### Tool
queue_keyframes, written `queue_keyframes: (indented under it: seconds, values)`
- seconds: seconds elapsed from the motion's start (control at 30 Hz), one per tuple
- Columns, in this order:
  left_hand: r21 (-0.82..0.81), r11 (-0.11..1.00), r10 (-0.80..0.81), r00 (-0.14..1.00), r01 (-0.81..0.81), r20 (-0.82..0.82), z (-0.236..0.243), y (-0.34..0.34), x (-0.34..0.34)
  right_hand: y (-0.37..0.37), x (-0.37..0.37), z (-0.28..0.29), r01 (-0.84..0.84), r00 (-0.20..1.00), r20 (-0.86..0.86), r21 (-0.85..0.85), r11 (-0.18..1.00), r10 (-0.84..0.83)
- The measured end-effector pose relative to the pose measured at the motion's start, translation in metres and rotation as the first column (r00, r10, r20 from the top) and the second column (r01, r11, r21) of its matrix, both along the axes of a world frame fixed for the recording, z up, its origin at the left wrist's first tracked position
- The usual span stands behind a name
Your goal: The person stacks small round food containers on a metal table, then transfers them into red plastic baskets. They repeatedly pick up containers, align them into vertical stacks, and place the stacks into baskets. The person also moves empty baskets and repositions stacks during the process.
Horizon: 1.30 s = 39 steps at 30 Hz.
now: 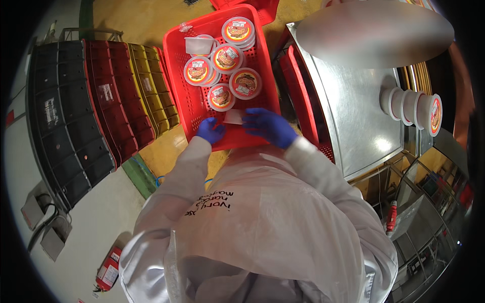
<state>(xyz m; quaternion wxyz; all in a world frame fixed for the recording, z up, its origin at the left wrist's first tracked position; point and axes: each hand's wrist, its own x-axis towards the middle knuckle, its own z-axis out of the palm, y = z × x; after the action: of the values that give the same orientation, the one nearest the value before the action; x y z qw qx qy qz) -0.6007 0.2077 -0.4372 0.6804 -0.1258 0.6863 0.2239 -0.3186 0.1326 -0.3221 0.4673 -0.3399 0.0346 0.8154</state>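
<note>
Over the near end of a red perforated plastic crate (177, 65), both of my hands wear blue gloves. Between them sits a small whitish plastic tub (234, 116) on its side. My right hand (271, 127) reaches to the tub's right edge with its fingers stretched out. To the left, my left hand (210, 131) is close to the tub, fingers loosely bent and apart, with nothing visible in them. Several round tubs with red and yellow labelled lids (227, 58) fill the crate farther in, some stacked. Another tub (198, 46) lies sideways among them.
On the right, a steel table (348, 111) carries a row of round lidded tubs (414, 108) lying on their sides. Black, red and yellow crates (108, 93) stand stacked at left. A red fire extinguisher (108, 269) is at lower left. A blurred patch covers the upper right.
</note>
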Motion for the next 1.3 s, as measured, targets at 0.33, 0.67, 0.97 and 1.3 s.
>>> queue_keyframes:
  seconds: [0.33,0.67,0.97,1.3]
  values:
    - [0.221,0.894,-0.358,0.918,0.390,-0.169,-0.064,0.042,-0.003,0.047,-0.129,-0.187,-0.774,-0.419,0.888,-0.458,0.438,0.188]
    - [0.305,0.857,-0.429,0.903,0.416,-0.026,-0.023,0.023,-0.024,0.028,-0.074,-0.158,0.055,0.984,-0.138,-0.347,0.936,-0.109]
    - [0.221,0.967,0.024,0.911,-0.126,0.411,-0.069,0.029,0.010,0.082,-0.089,-0.214,0.693,0.717,-0.024,-0.084,0.716,-0.697]
    - [0.477,0.866,-0.116,0.869,-0.148,0.480,-0.066,0.026,0.007,0.042,-0.080,-0.133,0.675,0.736,0.103,-0.029,0.737,-0.669]
